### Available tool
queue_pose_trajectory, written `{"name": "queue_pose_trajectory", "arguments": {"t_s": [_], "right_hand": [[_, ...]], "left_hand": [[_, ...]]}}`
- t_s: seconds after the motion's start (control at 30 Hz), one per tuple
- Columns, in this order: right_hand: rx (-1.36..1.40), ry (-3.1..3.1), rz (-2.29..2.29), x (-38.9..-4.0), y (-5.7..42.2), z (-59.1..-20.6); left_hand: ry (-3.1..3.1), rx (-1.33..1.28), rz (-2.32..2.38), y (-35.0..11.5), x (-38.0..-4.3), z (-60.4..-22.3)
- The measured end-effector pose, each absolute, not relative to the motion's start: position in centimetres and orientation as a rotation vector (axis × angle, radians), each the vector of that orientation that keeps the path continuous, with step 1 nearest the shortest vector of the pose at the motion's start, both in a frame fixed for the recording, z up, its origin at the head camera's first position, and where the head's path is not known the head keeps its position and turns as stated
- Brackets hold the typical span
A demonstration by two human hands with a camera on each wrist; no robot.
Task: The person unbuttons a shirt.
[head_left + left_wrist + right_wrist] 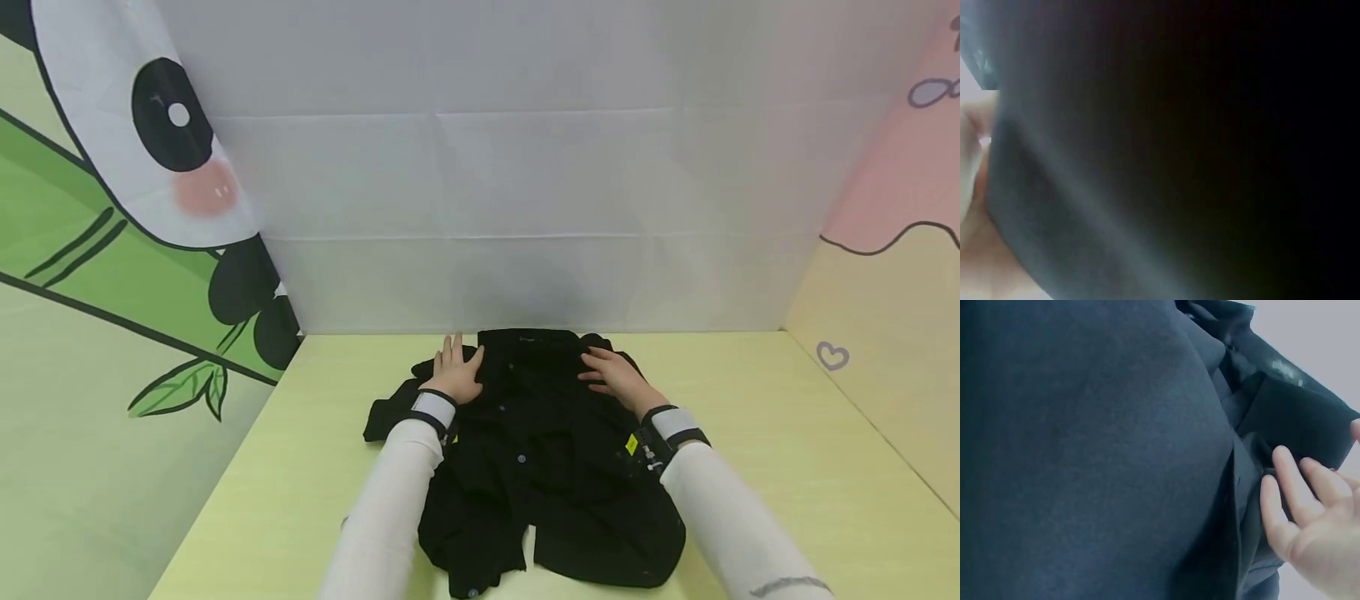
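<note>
A black button-up shirt (558, 475) lies front up, its collar (528, 337) toward the back wall. My left hand (454, 377) rests on the shirt's left shoulder, fingers spread and straight. At the other shoulder, my right hand (618, 381) reaches inward with extended fingers touching the cloth. In the right wrist view, those fingers (1294, 487) lie against folded dark fabric beside the collar. Dark cloth (1147, 156) fills most of the left wrist view, hiding nearly all of that hand. One short sleeve (386, 417) sticks out at the left, and the hem is split near the front.
The shirt lies on a pale yellow table (780, 433). Behind it stands a white wall covering (525, 183) with fold lines. Side panels carry cartoon drawings, a green one (112, 225) at left and a pink and cream one (892, 300) at right.
</note>
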State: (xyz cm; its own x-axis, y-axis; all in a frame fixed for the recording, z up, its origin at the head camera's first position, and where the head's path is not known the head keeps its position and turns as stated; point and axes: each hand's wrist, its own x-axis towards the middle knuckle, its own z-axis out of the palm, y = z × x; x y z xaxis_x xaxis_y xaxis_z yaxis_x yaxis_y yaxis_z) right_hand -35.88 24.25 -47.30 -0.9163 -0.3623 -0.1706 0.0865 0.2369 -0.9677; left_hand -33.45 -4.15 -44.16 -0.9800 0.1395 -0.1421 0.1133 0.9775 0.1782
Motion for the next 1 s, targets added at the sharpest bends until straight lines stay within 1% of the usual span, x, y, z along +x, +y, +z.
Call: {"name": "queue_pose_trajectory", "arguments": {"t_s": [0.13, 0.33, 0.5, 0.73, 1.0], "right_hand": [[-0.240, 2.198, -1.703, -35.7, 23.9, -46.8], [-0.204, 2.118, -1.824, -35.4, 23.9, -46.0], [-0.259, 2.163, -1.864, -35.2, 24.2, -45.8], [-0.367, 2.273, -1.819, -35.7, 24.6, -47.0], [-0.300, 2.299, -1.753, -35.7, 24.6, -45.4]], "left_hand": [[2.941, 0.157, 0.279, -4.1, -33.0, -44.1], [2.929, 0.217, 0.292, -3.7, -32.3, -43.4], [2.964, 0.279, 0.330, -3.8, -32.1, -43.0], [3.004, 0.304, 0.366, -4.2, -32.3, -43.1], [3.008, 0.286, 0.415, -4.5, -32.5, -42.7]]}}
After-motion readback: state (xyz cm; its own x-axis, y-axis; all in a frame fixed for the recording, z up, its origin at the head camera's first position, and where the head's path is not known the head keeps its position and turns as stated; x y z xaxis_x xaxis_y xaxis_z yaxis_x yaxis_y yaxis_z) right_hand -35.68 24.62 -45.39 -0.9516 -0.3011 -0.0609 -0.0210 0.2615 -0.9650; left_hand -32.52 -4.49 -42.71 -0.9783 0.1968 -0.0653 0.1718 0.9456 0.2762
